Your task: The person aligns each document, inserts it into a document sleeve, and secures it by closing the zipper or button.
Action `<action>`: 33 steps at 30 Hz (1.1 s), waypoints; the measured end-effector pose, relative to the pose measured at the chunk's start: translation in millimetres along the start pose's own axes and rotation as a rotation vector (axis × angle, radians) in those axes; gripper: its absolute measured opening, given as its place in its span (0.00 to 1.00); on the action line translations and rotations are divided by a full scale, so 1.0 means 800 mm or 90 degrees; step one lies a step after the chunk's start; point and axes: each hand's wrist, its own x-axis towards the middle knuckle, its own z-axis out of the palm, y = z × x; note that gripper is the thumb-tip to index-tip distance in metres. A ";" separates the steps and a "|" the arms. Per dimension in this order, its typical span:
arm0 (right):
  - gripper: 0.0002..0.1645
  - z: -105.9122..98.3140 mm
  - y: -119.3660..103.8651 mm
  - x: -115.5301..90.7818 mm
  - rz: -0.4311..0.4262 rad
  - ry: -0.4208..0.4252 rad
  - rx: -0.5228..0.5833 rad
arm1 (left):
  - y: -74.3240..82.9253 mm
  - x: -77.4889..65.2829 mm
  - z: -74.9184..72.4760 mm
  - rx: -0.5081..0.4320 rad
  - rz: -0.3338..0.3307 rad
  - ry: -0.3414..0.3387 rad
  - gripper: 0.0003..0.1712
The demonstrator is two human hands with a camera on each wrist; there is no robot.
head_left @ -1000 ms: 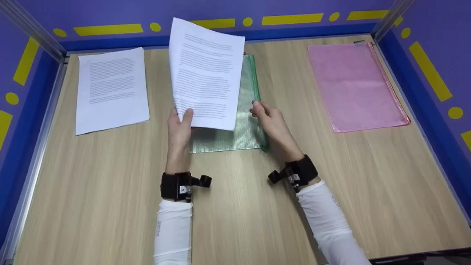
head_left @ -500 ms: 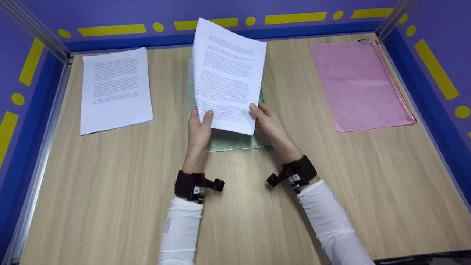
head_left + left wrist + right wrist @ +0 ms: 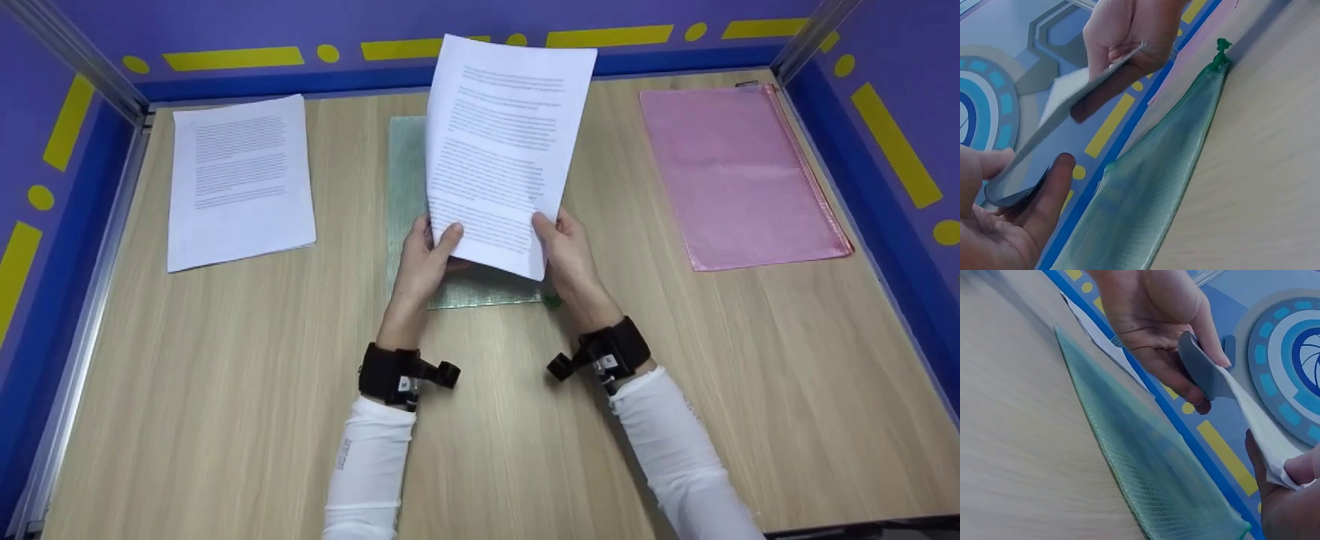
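Both hands hold up a sheaf of printed paper (image 3: 502, 150) above a green mesh zip pouch (image 3: 407, 165). My left hand (image 3: 424, 259) grips its lower left edge, thumb on the printed face and fingers behind. At the lower right edge, my right hand (image 3: 571, 259) pinches it the same way. The right wrist view shows the paper (image 3: 1247, 405) curling back at the left hand (image 3: 1157, 320). Seen from the left wrist, the pouch (image 3: 1151, 174) lies flat on the table below, its green zip end showing. In the head view, the paper hides much of the pouch.
Another stack of printed paper (image 3: 240, 180) lies at the table's left. A pink mesh zip pouch (image 3: 742, 180) lies at the right. Purple and blue panels with yellow marks (image 3: 232, 58) border the wooden table (image 3: 495, 427) at the back and sides.
My left hand has brought the paper to the right over the pouch. My right hand, off the paper at first, has taken hold of its right edge, and the sheaf has turned slightly.
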 end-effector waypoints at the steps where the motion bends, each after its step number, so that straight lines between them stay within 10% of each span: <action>1: 0.24 -0.001 -0.001 0.000 0.000 0.005 0.006 | 0.001 0.001 -0.002 -0.003 -0.005 -0.006 0.33; 17: 0.25 -0.037 -0.023 0.008 0.047 -0.028 -0.042 | 0.005 0.011 -0.042 0.033 0.001 0.031 0.37; 33: 0.24 -0.053 -0.031 0.007 0.063 -0.086 -0.092 | -0.008 0.006 -0.025 -0.047 0.019 -0.024 0.21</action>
